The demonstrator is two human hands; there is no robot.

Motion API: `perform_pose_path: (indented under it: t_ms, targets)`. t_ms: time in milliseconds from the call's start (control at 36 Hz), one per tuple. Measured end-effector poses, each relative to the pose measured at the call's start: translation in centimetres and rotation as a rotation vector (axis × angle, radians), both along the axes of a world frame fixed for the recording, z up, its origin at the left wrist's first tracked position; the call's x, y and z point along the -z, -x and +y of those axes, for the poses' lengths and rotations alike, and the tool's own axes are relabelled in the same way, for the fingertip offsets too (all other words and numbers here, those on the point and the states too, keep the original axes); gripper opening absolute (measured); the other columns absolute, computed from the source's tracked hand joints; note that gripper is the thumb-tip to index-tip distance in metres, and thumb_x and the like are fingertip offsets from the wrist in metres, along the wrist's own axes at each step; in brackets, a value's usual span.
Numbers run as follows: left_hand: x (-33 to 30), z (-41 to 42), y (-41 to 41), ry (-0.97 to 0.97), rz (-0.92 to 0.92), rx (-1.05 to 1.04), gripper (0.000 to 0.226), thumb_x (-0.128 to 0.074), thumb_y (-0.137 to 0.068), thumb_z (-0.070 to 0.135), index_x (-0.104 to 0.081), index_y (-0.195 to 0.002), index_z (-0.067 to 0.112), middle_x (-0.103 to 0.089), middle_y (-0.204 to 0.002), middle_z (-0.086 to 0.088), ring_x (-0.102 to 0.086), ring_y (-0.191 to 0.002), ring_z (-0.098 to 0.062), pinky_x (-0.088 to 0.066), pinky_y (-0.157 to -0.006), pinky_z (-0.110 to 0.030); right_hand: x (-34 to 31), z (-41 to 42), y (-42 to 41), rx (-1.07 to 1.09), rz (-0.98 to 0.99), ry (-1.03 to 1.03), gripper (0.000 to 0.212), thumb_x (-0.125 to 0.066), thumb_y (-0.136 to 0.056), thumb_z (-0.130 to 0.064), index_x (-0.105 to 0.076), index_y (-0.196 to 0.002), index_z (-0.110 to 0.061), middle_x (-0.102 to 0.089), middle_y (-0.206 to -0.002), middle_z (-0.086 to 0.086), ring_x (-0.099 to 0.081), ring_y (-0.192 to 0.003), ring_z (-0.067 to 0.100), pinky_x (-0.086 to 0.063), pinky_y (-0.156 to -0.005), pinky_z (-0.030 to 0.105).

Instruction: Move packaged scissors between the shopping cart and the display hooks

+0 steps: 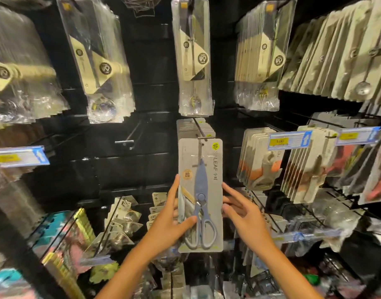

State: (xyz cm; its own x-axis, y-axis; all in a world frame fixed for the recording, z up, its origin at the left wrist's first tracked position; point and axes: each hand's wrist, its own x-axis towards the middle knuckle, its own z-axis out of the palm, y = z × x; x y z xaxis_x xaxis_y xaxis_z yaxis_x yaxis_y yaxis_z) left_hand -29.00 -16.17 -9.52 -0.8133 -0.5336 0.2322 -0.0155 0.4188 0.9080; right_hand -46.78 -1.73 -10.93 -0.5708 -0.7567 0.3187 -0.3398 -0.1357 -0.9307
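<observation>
A black slatted display wall (150, 98) carries thin black metal hooks (199, 128). A grey card pack of blue-handled scissors (200, 195) hangs at the front of the centre hook, with like packs behind it. Clear plastic packs of spoons with beige card inserts (192, 59) hang on hooks above. One bare hook (131, 134) juts out to the left.

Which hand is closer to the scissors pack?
Left. The left hand holds the scissors pack, thumb across its front; the right hand hangs open just beside its right edge.
</observation>
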Motion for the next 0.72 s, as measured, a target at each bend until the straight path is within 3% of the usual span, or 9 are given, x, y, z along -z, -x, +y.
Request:
perform_pose_path:
  t_ms: [56, 167, 250, 306, 361, 444, 528, 611, 722]
  targets:
    - [0.1, -0.7, 0.5, 0.0, -0.015, -0.016, 0.105, -0.075, -0.09, 0.027, 0.003, -0.151, 0.063, -0.04, -0.159, 0.009, -0.055, -0.132, -0.007, -0.05, -0.108, -0.039, 0.2, -0.8, 0.6, -0.013, 0.016, -0.031, 0.055, -0.061, -0.099, -0.012, -0.048, -0.145, -0.039, -0.069, -0.126, -0.01, -0.066, -0.114, 0.004, -0.056, -0.097, 0.032]
    - [-0.1, -1.9, 1.8, -0.011, -0.053, -0.056, 0.105, -0.071, -0.093, 0.021, 0.007, -0.154, 0.055, -0.036, -0.159, 0.015, -0.047, -0.138, -0.002, -0.045, -0.109, -0.023, 0.5, -2.7, 1.3, -0.097, -0.002, -0.078, 0.063, -0.059, -0.1, -0.011, -0.035, -0.151, -0.039, -0.058, -0.14, -0.011, -0.061, -0.118, -0.003, -0.051, -0.096, 0.016]
    - [0.2, -2.5, 3.0, 0.012, -0.068, -0.064, 0.105, -0.069, -0.095, 0.018, 0.011, -0.156, 0.05, -0.026, -0.158, 0.029, -0.037, -0.139, 0.011, -0.039, -0.109, -0.011, 0.4, -4.2, 1.7, -0.138, -0.03, -0.108, 0.071, -0.059, -0.099, -0.009, -0.025, -0.154, -0.038, -0.056, -0.132, -0.022, -0.059, -0.116, -0.01, -0.05, -0.09, 0.01]
    - [0.4, -2.8, 3.6, 0.026, -0.074, -0.082, 0.105, -0.068, -0.097, 0.017, 0.013, -0.156, 0.047, -0.022, -0.154, 0.035, -0.033, -0.137, 0.019, -0.034, -0.103, -0.002, 0.4, -5.1, 2.1, -0.142, -0.032, -0.116, 0.075, -0.06, -0.099, -0.009, -0.02, -0.154, -0.038, -0.052, -0.13, -0.029, -0.056, -0.117, -0.014, -0.049, -0.097, 0.013]
    - [0.6, -2.9, 4.1, 0.033, -0.068, -0.119, 0.104, -0.067, -0.097, 0.017, 0.012, -0.156, 0.047, -0.021, -0.157, 0.032, -0.031, -0.14, 0.016, -0.034, -0.107, -0.005, 0.7, -6.0, 2.6, -0.142, 0.002, -0.12, 0.079, -0.062, -0.098, -0.012, -0.017, -0.156, -0.04, -0.048, -0.142, -0.024, -0.051, -0.128, -0.007, -0.045, -0.109, 0.023]
    - [1.0, -3.0, 4.7, 0.029, -0.084, -0.204, 0.098, -0.067, -0.096, 0.011, 0.0, -0.159, 0.044, -0.03, -0.162, 0.013, -0.038, -0.144, -0.003, -0.042, -0.111, -0.019, 1.4, -6.8, 3.3, -0.137, 0.011, -0.135, 0.083, -0.064, -0.098, -0.019, -0.011, -0.158, -0.042, -0.032, -0.159, -0.015, -0.038, -0.137, -0.008, -0.035, -0.111, 0.019]
    - [2.1, -2.8, 3.9, 0.088, -0.155, -0.323, 0.084, -0.066, -0.098, 0.019, -0.014, -0.161, 0.033, -0.028, -0.159, 0.015, -0.036, -0.14, 0.004, -0.037, -0.105, -0.007, 2.5, -6.3, 2.8, -0.024, -0.027, -0.114, 0.076, -0.065, -0.097, -0.029, -0.016, -0.153, -0.046, -0.03, -0.157, -0.017, -0.031, -0.141, 0.002, -0.03, -0.115, 0.027]
    - [4.4, -3.0, 1.5, 0.303, -0.27, -0.36, 0.078, -0.061, -0.1, 0.029, -0.013, -0.16, 0.037, -0.02, -0.164, 0.017, -0.021, -0.15, 0.002, -0.023, -0.122, -0.024, 4.5, -5.4, 1.9, 0.075, -0.014, -0.048, 0.065, -0.066, -0.096, -0.024, -0.032, -0.147, -0.046, -0.038, -0.152, -0.018, -0.038, -0.139, 0.002, -0.034, -0.117, 0.034]
    - [7.4, -2.8, -3.1, 0.45, -0.378, -0.37, 0.074, -0.059, -0.101, 0.027, -0.015, -0.159, 0.042, -0.015, -0.16, 0.026, -0.007, -0.142, 0.022, -0.011, -0.114, -0.004, 6.7, -4.9, -0.3, 0.005, 0.066, -0.093, 0.054, -0.063, -0.097, -0.026, -0.043, -0.143, -0.045, -0.043, -0.149, -0.023, -0.037, -0.141, 0.003, -0.033, -0.117, 0.036]
